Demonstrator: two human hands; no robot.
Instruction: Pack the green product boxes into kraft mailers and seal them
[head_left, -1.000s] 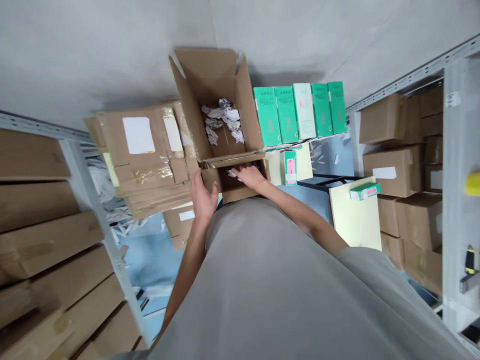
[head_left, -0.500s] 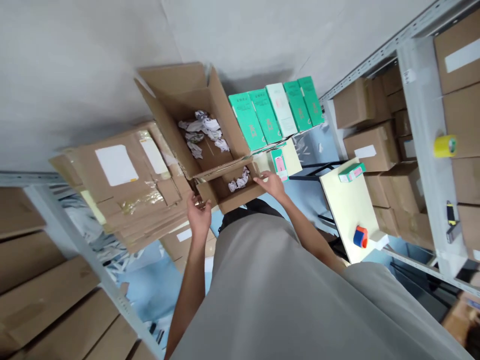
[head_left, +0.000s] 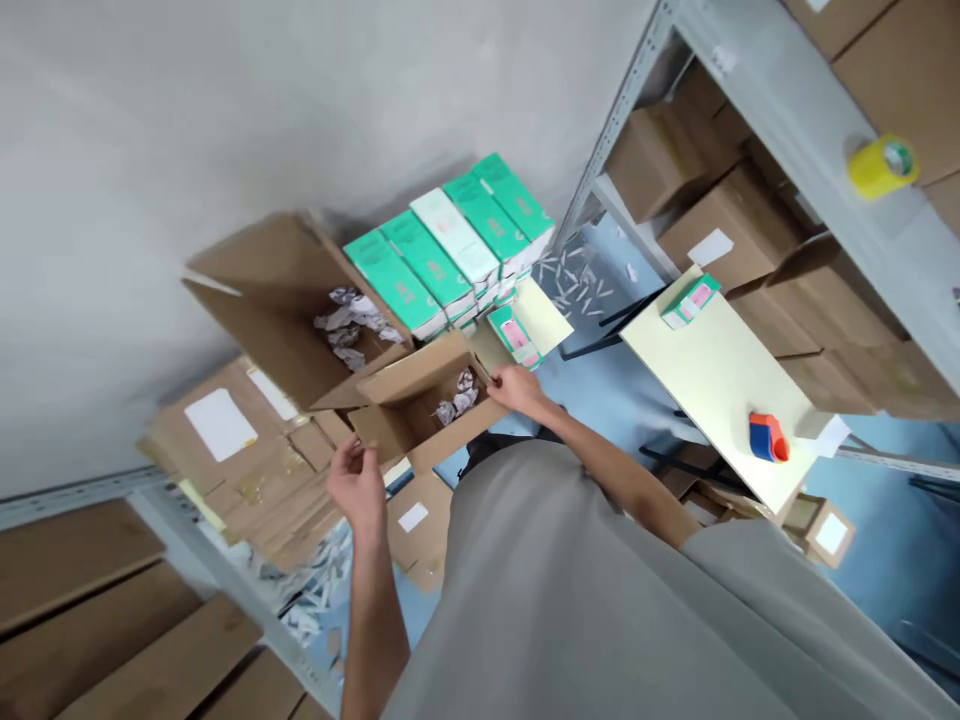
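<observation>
A small open cardboard box (head_left: 442, 446) is in front of my waist, with crumpled paper (head_left: 459, 398) at its right end. My right hand (head_left: 519, 390) pinches the upper edge of its right end between thumb and fingers. Beside the left flap (head_left: 381, 432), my left hand (head_left: 358, 485) has its fingers loosely curled and thumb apart; whether the fingertips touch the flap is unclear. Behind stands a larger open carton (head_left: 277, 330), which also contains crumpled paper (head_left: 356, 322).
Several green boxes (head_left: 409, 285) and a white one (head_left: 455, 235) stand against the wall. Flattened cardboard (head_left: 277, 470) lies left. A table (head_left: 720, 390) at right carries a green-and-pink box (head_left: 690, 302) and an orange-and-blue object (head_left: 769, 438). Yellow tape (head_left: 883, 166) sits by the shelving.
The view has tilted and shifted. My left hand has moved outward from the small box, and the left flap now leans further out. My right hand stays at the box's right end.
</observation>
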